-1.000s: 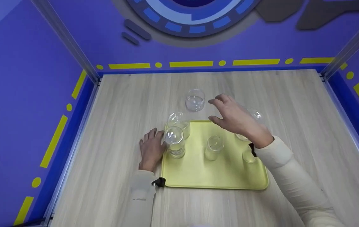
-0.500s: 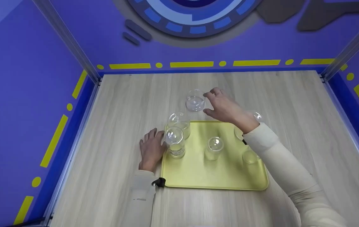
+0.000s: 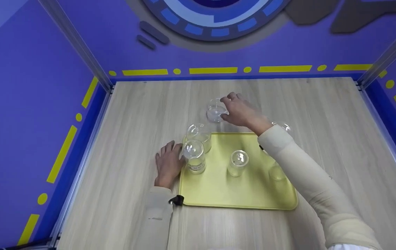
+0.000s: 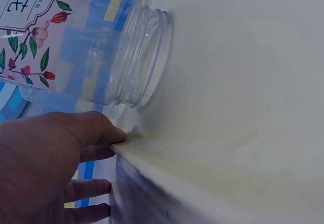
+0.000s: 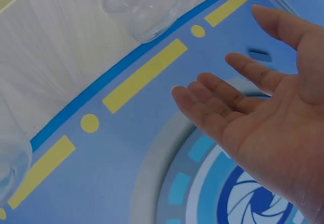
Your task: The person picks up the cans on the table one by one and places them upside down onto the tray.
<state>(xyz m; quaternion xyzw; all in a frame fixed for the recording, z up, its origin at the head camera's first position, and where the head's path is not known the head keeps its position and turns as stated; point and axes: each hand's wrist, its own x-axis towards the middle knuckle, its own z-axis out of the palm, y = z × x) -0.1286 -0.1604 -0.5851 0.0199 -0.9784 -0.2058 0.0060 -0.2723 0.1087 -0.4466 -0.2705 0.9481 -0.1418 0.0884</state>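
Observation:
My left hand lies at the left edge of the yellow tray. In the left wrist view its thumb rests on the tray rim and the fingertips touch the outer side. Close to that thumb, a clear jar with a flowered label stands mouth down on the tray. My right hand hovers behind the tray with fingers spread and nothing in its palm. By its fingertips, another clear jar stands on the table; in the head view thumb and fingers overlap its right side. The right wrist view shows an empty palm.
On the tray are another clear container at the back left, a small clear jar in the middle and a clear jar at the right. My right sleeve partly covers a further jar. Blue panels enclose the table.
My right hand has moved left and slightly back, from beside the rear jar until its fingers overlap it. The left hand and the jars have stayed put.

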